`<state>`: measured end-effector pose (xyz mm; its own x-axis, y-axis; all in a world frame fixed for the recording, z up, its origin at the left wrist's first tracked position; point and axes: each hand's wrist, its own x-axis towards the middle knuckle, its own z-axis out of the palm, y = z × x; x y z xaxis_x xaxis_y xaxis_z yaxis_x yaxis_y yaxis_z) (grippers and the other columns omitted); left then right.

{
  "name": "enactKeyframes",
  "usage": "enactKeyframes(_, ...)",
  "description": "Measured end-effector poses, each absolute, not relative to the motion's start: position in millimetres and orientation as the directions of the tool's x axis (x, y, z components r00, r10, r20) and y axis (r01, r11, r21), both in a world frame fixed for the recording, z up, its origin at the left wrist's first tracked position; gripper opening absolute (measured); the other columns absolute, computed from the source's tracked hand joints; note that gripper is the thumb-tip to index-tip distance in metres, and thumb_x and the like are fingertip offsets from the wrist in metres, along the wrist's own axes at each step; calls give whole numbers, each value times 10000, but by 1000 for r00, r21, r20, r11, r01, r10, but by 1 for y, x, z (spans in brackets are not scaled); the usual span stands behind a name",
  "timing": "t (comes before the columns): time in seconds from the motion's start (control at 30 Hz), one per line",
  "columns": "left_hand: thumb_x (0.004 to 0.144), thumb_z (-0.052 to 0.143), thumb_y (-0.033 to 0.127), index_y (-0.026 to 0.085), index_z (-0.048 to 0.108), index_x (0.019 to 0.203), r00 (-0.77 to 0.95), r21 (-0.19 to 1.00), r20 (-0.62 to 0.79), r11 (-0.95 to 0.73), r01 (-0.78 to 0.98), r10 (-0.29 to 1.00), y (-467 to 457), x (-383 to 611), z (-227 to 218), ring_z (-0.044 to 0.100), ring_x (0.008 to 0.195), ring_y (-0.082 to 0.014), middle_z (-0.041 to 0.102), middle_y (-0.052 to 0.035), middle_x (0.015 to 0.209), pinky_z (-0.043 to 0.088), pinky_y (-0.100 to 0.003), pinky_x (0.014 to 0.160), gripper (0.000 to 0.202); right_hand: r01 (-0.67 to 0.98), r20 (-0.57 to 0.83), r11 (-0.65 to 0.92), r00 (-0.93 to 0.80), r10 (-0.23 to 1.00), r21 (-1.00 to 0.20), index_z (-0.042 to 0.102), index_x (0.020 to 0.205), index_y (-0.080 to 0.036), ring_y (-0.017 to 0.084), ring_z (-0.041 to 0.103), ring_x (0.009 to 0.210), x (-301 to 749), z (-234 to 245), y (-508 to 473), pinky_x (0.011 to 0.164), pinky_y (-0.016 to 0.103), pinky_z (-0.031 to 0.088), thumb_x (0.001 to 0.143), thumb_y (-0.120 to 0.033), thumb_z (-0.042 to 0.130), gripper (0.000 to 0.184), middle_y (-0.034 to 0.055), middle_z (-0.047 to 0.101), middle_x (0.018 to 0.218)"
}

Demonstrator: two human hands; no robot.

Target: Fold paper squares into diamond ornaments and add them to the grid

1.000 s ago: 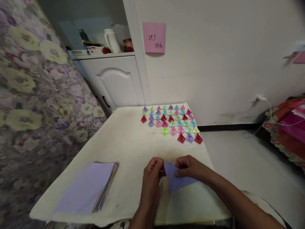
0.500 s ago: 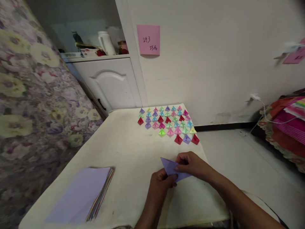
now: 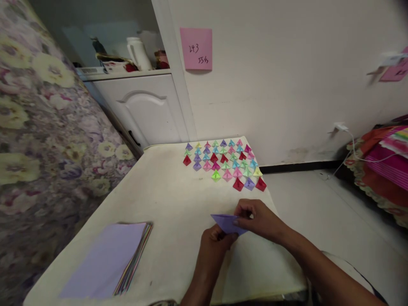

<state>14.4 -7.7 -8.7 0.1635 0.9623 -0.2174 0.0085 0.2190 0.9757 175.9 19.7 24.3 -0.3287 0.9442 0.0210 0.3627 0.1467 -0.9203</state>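
A purple sheet of paper (image 3: 225, 223), folded into a triangle, is held in the air over the near right part of the table. My left hand (image 3: 214, 244) pinches its lower edge, the thumb on the near face. At the paper's upper right side, my right hand (image 3: 255, 217) grips it between thumb and curled fingers. One pointed corner sticks out to the left. Beyond my hands, several rows of small folded paper pieces (image 3: 224, 158) in many colours stand at the table's far right end.
To the left lies a stack of coloured paper (image 3: 105, 259), purple on top. The pale table (image 3: 165, 204) reaches a white cabinet (image 3: 146, 106) and wall. A floral curtain (image 3: 63, 140) hangs left. Pink note paper (image 3: 196, 49) is on the wall; fabric-covered furniture (image 3: 382, 165) stands right.
The purple paper has tilted so its left point sits lower and its face looks narrower. My right hand has shifted slightly up and left; both hands keep hold. The view has moved a little.
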Motion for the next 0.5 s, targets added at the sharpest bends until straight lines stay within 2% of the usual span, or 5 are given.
enactKeyframes(0.17,607,659,209,162,684,656,117,975,-219,215,47,969,-9,15,-5,410,413,-93,517,48,430,321,-211,441,72,366,42,172,-337,940,-914,577,671,-168,98,450,572,176,27,19,535,210,363,696,-167,606,39,-24,531,624)
enactKeyframes(0.33,610,676,184,166,695,673,85,991,-130,126,48,988,-7,11,-9,467,508,-104,576,30,524,358,-211,510,68,379,62,196,-339,939,-904,584,668,-173,103,468,574,177,29,18,542,217,380,691,-141,593,41,-18,553,637)
enactKeyframes(0.4,607,682,182,160,683,657,57,988,-148,146,48,987,-7,11,-8,435,456,-87,551,41,479,342,-200,470,55,376,80,219,-350,933,-900,589,674,-174,105,478,584,176,28,17,550,217,387,690,-128,590,48,-16,564,650)
enactKeyframes(0.5,632,672,229,148,651,624,78,964,-264,264,21,961,-10,14,-4,309,311,-52,454,71,332,241,-181,355,84,365,97,240,-368,925,-900,592,684,-173,107,489,601,175,28,16,565,217,396,689,-117,592,56,-13,575,673)
